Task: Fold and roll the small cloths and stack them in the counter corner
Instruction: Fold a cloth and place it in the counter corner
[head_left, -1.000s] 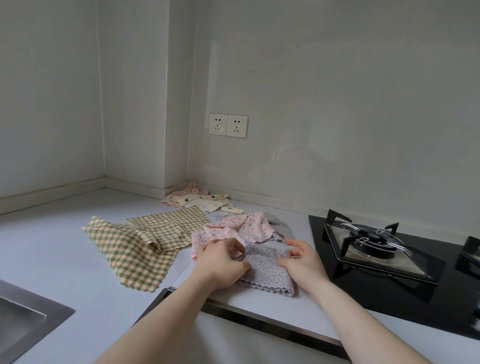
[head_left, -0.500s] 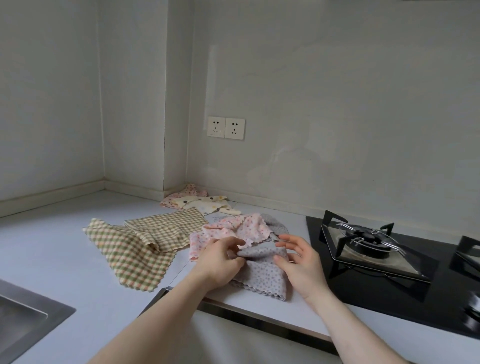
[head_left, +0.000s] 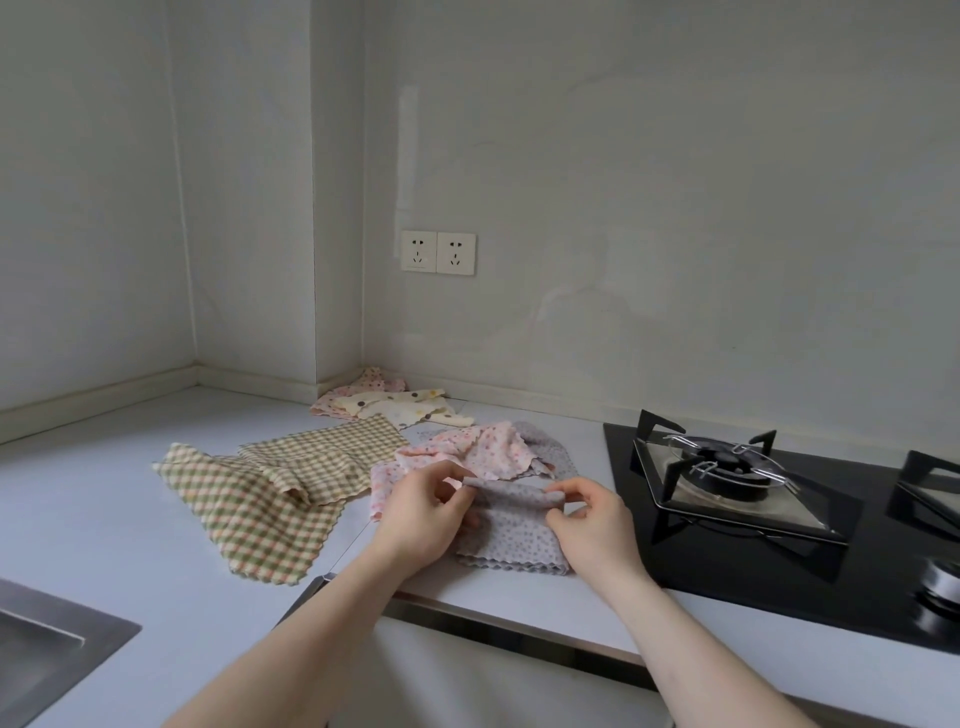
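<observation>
A grey dotted cloth (head_left: 514, 535) lies near the counter's front edge, its far edge turned over into a short roll. My left hand (head_left: 421, 514) pinches the roll's left end and my right hand (head_left: 592, 519) pinches its right end. Just behind lies a crumpled pink floral cloth (head_left: 483, 452) over another grey cloth (head_left: 545, 447). A green checked cloth (head_left: 260, 499) is spread to the left. In the counter corner (head_left: 358, 379) sit a pink dotted cloth (head_left: 363, 387) and a cream spotted cloth (head_left: 400, 405), loosely heaped.
A black gas hob (head_left: 779, 535) with a burner stand (head_left: 727, 467) fills the counter to the right. A steel sink (head_left: 41, 649) cuts into the lower left. Two wall sockets (head_left: 439, 253) sit above the corner. Grey counter (head_left: 104, 467) stretches to the left.
My hands have lifted the grey cloth's far edge and turned it over toward me into a short roll. My right hand shifted from lying on the cloth to pinching its end.
</observation>
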